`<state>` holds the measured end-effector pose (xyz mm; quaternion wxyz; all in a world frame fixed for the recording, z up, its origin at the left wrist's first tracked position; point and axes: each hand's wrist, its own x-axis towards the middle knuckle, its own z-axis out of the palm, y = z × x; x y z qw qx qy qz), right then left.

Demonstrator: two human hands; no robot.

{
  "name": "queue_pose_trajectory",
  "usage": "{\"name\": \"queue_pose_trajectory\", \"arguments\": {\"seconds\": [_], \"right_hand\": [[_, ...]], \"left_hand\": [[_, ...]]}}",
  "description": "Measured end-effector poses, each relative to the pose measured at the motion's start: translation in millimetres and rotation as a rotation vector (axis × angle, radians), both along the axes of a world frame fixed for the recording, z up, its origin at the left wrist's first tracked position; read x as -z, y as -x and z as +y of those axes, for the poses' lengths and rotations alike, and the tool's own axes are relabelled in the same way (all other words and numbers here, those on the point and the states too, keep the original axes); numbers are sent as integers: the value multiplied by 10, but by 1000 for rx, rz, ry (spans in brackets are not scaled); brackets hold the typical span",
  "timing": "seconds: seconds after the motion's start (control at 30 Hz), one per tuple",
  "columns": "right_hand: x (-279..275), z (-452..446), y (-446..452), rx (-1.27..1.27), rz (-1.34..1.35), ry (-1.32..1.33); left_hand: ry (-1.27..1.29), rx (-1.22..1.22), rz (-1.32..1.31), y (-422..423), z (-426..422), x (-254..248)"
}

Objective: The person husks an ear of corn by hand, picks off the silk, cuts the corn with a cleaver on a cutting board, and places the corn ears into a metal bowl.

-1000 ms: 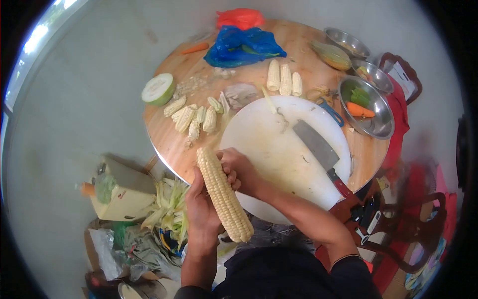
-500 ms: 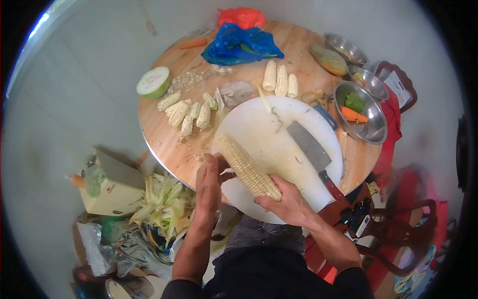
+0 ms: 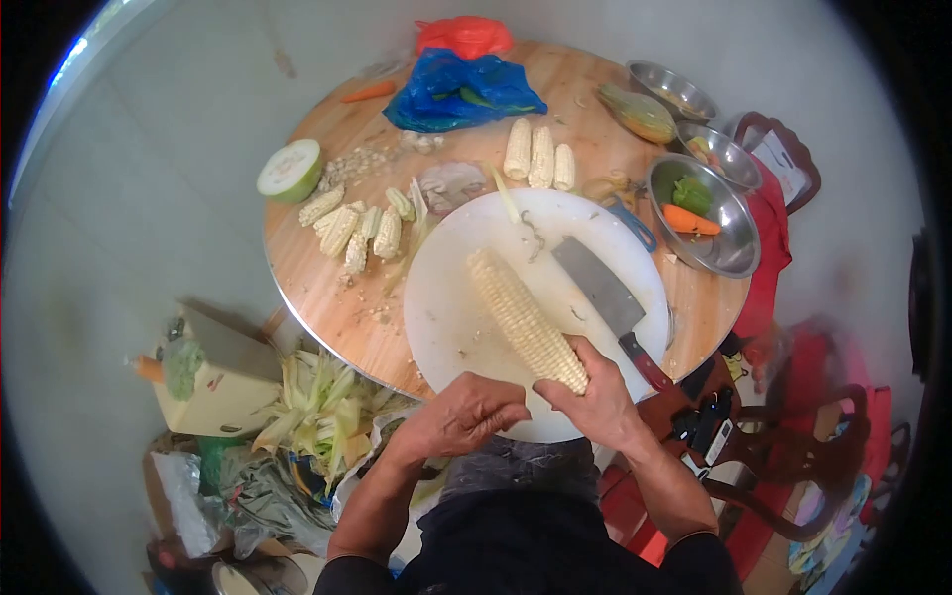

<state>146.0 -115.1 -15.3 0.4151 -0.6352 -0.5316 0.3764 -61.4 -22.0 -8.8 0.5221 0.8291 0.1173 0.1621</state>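
Note:
A peeled corn cob (image 3: 526,319) is in my right hand (image 3: 598,397), which grips its lower end over the round white cutting board (image 3: 466,337). My left hand (image 3: 468,415) is at the board's near edge, left of the cob and apart from it. Its fingers are curled together; whether something small is between them is hidden. On the right side of the board lies a cleaver (image 3: 600,286) with a dark red handle. Several short corn pieces (image 3: 340,230) lie left of the board, and three peeled cobs (image 3: 541,157) lie beyond it.
Metal bowls stand at the right, one (image 3: 739,233) with a carrot and green pepper. A blue bag (image 3: 461,91), red bag (image 3: 464,37) and cut gourd (image 3: 291,171) are on the wooden table (image 3: 347,327). Husks (image 3: 322,407) hang below left; a chair (image 3: 813,456) stands right.
The cob passed from my left hand to my right and moved over the board. My left hand has come down toward the board's near edge, its fingers now curled.

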Motion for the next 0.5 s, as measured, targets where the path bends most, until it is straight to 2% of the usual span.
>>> {"name": "queue_pose_trajectory", "arguments": {"seconds": [0.03,0.07,0.1,0.13,0.17,0.27,0.43,0.5], "right_hand": [[-17,-8,-45,2,-1,0],[-31,-21,-98,-36,186,52],[-37,-40,-131,-72,373,105],[-36,-55,-145,-70,373,105],[-34,-63,-155,-83,414,98],[7,-86,-168,-101,455,94],[19,-108,-129,-119,432,110],[49,-104,-112,-23,-13,-175]], "left_hand": [[8,8,21,5,-4,39],[7,11,21,5,8,106],[148,-189,-4,4,25,193],[289,-389,-29,1,46,256],[322,-486,-51,-9,131,298],[411,-595,-115,-102,266,238],[354,-489,-115,-172,349,326],[353,-40,-103,-119,335,342]]}}
